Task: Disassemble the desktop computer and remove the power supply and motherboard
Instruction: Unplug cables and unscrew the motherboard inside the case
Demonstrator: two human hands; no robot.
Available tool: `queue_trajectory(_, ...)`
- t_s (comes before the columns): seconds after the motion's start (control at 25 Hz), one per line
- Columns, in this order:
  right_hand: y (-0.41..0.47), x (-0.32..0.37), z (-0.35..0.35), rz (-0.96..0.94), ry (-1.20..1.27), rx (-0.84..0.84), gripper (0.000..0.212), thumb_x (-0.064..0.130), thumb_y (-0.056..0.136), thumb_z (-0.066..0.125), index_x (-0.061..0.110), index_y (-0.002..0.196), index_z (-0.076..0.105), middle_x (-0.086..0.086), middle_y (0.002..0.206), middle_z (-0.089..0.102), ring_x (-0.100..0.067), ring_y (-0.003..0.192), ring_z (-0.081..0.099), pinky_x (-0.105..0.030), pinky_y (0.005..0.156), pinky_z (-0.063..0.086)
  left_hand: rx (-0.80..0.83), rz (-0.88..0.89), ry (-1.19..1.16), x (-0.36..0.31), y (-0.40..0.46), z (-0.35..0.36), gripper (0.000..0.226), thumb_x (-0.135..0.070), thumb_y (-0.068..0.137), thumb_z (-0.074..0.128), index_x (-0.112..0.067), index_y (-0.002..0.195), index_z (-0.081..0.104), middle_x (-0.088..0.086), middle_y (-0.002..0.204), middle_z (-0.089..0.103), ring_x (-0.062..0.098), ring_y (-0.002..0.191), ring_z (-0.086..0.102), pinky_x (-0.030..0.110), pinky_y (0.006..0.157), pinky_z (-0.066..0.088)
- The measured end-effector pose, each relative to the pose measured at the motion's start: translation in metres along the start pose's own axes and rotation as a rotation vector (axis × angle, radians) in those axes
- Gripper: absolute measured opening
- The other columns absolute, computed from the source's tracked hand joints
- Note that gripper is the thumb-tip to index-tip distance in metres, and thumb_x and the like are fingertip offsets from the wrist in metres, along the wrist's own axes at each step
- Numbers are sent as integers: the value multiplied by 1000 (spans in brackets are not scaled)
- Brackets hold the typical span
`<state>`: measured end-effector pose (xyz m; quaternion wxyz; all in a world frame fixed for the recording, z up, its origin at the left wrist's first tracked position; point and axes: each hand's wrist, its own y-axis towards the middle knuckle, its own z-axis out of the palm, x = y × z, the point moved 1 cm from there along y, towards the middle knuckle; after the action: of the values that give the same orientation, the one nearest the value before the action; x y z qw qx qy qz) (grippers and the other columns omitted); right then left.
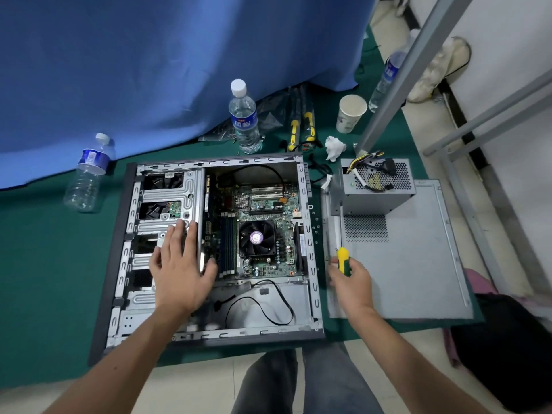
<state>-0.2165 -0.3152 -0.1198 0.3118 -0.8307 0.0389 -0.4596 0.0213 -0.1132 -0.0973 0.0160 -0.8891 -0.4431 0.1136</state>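
Open computer on a green mat, one hand on it, one hand with a screwdriver.

The left hand lies flat, fingers straight, on the metal drive cage inside the computer case at frame centre. The motherboard sits inside. The right hand grips a yellow screwdriver. The power supply rests on the side panel, right of the case.

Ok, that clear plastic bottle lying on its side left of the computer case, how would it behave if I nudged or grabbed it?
The bottle lying on its side looks empty, so it is probably very light. Being round and down on the green mat, it would likely roll from a sideways nudge. Its thin ribbed wall would probably dent and crackle under a firm squeeze.
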Motion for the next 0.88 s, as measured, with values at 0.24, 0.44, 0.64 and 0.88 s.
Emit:
queue_trajectory(0.24, -39, 76, -20, -386, -93, 271, 47, 8, 89, 64, 33, 126, 52, 6, 109, 55, -3, 97, 57, -24, 87, 48, 85, 156, -108, 22, -12, -16, 70, -59, 95, 12, -27, 157, 20, -4, 165, 8, 12, 151, 1, 42, 119, 6)
queue_trajectory(0.44, -66, 93, -3, -519, -222, 423, 30, 18, 87, 71, 40, 107, 63, 16, 98, 63, -1, 82, 63, -15, 67, 49, 70, 218, -37, 36, -30, -14, 62, -53, 101, 15, -28, 157, 16, -4, 165, 6, 11, 151, -4, 40, 122, 3)
queue_trajectory(0.64, -71, 82, 20, -562, -546, 411, 18, 32, 88, 68, 29, 106, 71, 15, 104, 68, -1, 95, 60, -24, 88, 49, 36, 216, -53, 36, -30, -13, 61, -54, 100, 19, -29, 155, 25, -4, 164, 13, 11, 151, 1, 42, 121, 9)
queue_trajectory(0.88, -66, 81, 59, -620, -801, 430, 26, 34, 93, 58, 21, 114, 68, 3, 107, 64, -17, 98, 59, -34, 85, 50, 25, 214, -19, 38, -26, -8, 60, -53, 100, 22, -29, 154, 27, -2, 164, 17, 15, 152, 7, 45, 119, 16)
